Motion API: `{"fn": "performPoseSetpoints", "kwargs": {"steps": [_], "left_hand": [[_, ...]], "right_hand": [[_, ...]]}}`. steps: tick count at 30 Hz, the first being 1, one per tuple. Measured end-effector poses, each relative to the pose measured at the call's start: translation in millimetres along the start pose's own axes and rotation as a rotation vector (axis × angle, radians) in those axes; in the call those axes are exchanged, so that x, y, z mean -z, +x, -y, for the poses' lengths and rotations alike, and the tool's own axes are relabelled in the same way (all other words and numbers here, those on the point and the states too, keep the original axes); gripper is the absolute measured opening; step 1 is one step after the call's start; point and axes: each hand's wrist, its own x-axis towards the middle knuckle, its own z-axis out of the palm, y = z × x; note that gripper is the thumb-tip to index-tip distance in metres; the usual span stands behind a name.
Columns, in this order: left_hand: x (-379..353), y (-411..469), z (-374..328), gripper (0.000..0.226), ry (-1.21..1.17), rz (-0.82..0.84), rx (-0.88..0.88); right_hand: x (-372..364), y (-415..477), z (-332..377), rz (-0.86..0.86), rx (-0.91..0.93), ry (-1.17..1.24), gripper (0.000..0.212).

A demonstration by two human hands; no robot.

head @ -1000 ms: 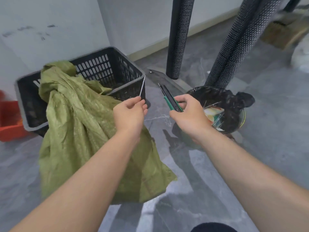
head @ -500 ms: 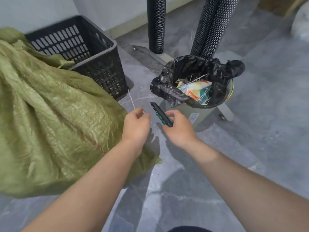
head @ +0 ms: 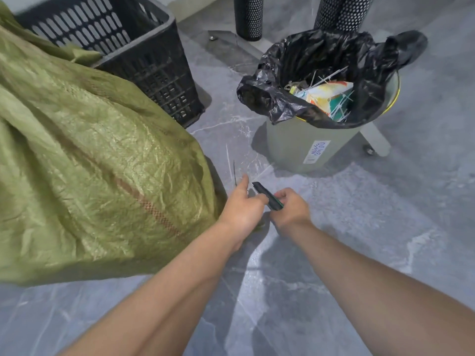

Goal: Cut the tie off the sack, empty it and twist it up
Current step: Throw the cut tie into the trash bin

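Observation:
A large crumpled green woven sack lies at the left, leaning against a black basket. My left hand is beside the sack's right edge and pinches a thin pale cut tie that sticks up from its fingers. My right hand is close by, fingers closed around a black and green utility knife whose tip points up and left toward the left hand.
A black slatted plastic basket stands behind the sack. A grey bin lined with a black bag, holding wrappers and several cut ties, stands ahead at the right. Two perforated black posts rise behind. The floor is grey marbled tile.
The view has swung right and down, so the bin is now close ahead. Both hands have dropped lower and drawn together, still holding the tie and the knife.

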Motion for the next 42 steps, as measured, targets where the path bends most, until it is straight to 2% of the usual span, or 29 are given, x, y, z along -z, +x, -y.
{"fn": "performPoseSetpoints", "kwargs": {"steps": [3,4,6,8,10,13,20,23,27,32,42], "left_hand": [[-5.8,1.5,11.2,0.087,0.013,-0.025,0.021],[-7.8,-0.8,13.1,0.083,0.019,-0.028,0.013],[-8.9,-2.7,15.3,0.056,0.032,-0.058,-0.045],[-5.3,-6.1,11.5,0.022,-0.006,-0.177,-0.128],[1.0,-13.6,3.0,0.024,-0.109,-0.315,-0.209],[9.1,-31.6,-16.3,0.023,-0.184,-0.452,-0.401],[45.0,-59.0,-74.8,0.027,-0.432,-0.536,-0.656],[54.1,-66.4,-97.6,0.027,-0.452,-0.490,-0.726],[62.4,-67.3,-127.7,0.028,-0.318,-0.401,-0.785],[58.0,-66.0,-158.4,0.033,-0.215,-0.361,-0.801],[29.6,-54.3,-181.0,0.028,-0.230,-0.290,-0.734]], "right_hand": [[-4.7,4.7,-12.6,0.014,0.025,-0.101,0.032],[-4.6,5.2,-16.1,0.024,0.027,-0.120,0.031],[0.3,2.4,-15.4,0.025,0.034,-0.135,0.029],[9.8,-3.4,-3.1,0.004,0.061,-0.100,0.025],[22.0,-12.4,22.9,0.085,0.077,0.082,0.039],[39.3,-32.7,79.5,0.396,0.063,0.558,0.046],[81.6,-72.1,193.1,0.467,0.395,0.727,0.034],[98.9,-81.5,223.9,0.387,0.538,0.674,0.028],[125.8,-83.9,246.8,0.192,0.563,0.694,0.029],[157.2,-76.3,246.7,-0.081,0.469,0.718,0.019],[191.7,-41.1,200.7,-0.454,0.248,0.668,0.014]]}}
